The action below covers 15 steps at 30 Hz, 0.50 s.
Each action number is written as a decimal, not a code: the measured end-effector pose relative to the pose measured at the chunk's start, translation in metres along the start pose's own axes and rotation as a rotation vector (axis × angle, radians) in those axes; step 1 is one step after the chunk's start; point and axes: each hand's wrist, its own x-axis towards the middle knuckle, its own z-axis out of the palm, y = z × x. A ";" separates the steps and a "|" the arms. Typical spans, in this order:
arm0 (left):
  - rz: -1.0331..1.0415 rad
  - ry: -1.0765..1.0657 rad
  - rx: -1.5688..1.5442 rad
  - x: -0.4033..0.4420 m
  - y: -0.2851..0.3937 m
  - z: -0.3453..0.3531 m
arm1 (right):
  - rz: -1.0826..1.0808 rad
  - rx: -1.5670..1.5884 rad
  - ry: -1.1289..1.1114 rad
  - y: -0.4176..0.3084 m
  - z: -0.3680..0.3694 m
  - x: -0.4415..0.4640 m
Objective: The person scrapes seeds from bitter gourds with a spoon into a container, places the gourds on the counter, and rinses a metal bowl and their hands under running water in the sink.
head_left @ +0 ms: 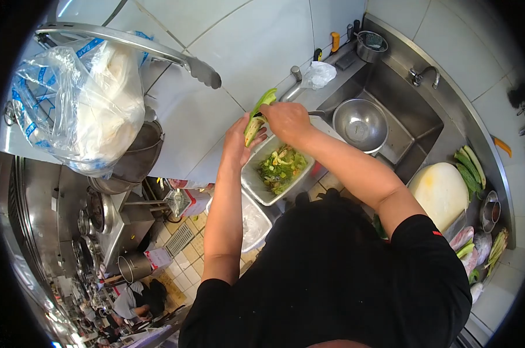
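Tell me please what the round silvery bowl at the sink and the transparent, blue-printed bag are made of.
The round silvery bowl looks like polished metal, probably stainless steel: grey with bright highlights. The transparent, blue-printed bag seems thin, glossy plastic film: wrinkled and see-through.

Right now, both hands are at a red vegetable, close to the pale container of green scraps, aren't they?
Not quite: the head view shows that the vegetable is green, not red. The left hand and right hand are at it, close to the pale container of green scraps.
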 end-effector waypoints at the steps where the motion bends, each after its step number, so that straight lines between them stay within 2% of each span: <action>1: -0.005 -0.002 0.006 0.002 -0.002 -0.001 | -0.011 -0.011 -0.029 -0.002 0.002 -0.002; 6: 0.077 0.129 0.016 0.011 -0.014 0.004 | 0.000 0.013 -0.126 -0.010 0.009 -0.009; 10: 0.059 0.207 -0.037 0.026 -0.020 -0.001 | 0.013 0.090 -0.118 -0.021 0.027 -0.013; 12: -0.021 0.184 -0.189 0.035 -0.020 -0.002 | 0.024 0.106 -0.143 -0.026 0.030 -0.018; 15: -0.046 0.224 -0.143 0.041 -0.021 -0.002 | 0.024 0.106 -0.137 -0.027 0.036 -0.020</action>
